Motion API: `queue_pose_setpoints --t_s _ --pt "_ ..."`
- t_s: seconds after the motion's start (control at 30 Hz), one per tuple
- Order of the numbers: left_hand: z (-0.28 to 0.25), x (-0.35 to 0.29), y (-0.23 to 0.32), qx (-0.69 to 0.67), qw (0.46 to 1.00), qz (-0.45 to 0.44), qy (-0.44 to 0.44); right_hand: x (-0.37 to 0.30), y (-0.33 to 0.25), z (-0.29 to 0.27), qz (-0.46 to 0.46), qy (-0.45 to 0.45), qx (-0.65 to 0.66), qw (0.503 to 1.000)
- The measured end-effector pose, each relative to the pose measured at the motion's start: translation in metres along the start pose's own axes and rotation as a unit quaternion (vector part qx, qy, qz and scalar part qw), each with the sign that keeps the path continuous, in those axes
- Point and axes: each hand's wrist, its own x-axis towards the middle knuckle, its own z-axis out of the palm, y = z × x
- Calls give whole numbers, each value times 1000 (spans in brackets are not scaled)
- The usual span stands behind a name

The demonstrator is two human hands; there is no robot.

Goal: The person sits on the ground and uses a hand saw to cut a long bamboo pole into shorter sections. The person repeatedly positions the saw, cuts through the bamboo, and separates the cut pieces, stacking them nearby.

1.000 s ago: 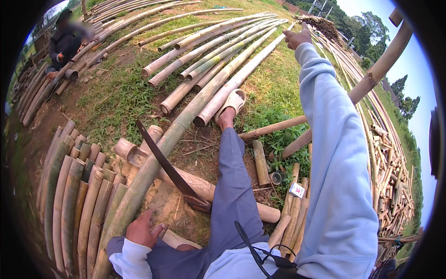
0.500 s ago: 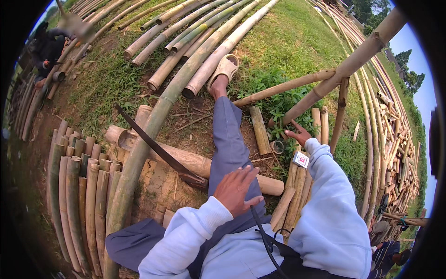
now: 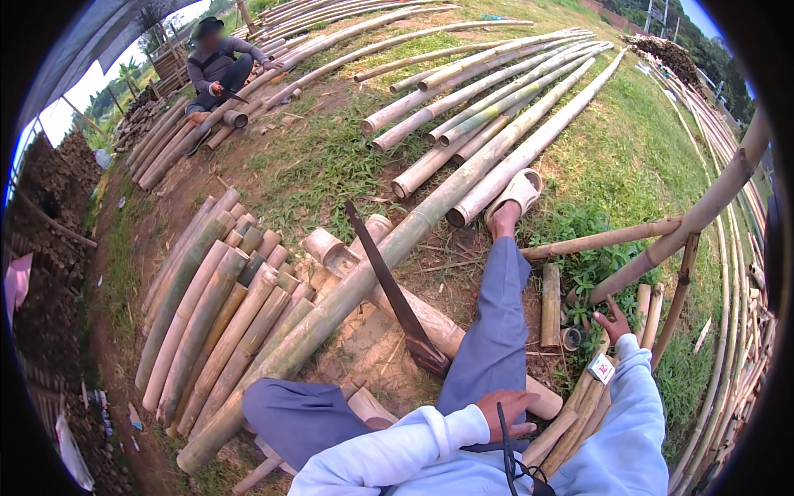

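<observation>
My left hand (image 3: 506,412), empty with its fingers apart, hovers over my thigh beside a dark cord (image 3: 504,438). My right hand (image 3: 614,321) reaches out to the right, thumb and forefinger spread. Nothing shows in it. Close by are a small glass cup (image 3: 571,337) in the weeds and a white box (image 3: 601,369) on cut bamboo pieces (image 3: 579,413). A handsaw (image 3: 395,293) leans across a long green bamboo pole (image 3: 351,285), its wooden handle by my outstretched leg. The pole crosses a thick bamboo log (image 3: 430,322). Neither hand touches the saw.
Short cut bamboo tubes (image 3: 219,322) lie stacked at left. Long bamboo poles (image 3: 488,107) spread across the grass ahead. A slanted bamboo support (image 3: 686,223) stands at right. Another person (image 3: 219,66) sits at far left with an orange-handled tool among poles.
The view has swung left, showing more of the seated person. My left hand has drawn back toward my body. My right hand stays near the cup, its fingers changed in pose.
</observation>
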Motion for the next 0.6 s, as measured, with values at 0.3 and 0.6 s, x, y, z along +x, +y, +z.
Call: queue_pose_setpoints --t_s 0.3,0.6 --pt "-8 -2 6 24 999 -25 -23 -1 1 -6 -16 5 14 1000" --pt "-16 -3 9 20 999 -34 -33 2 6 -7 8 23 -13 1000"
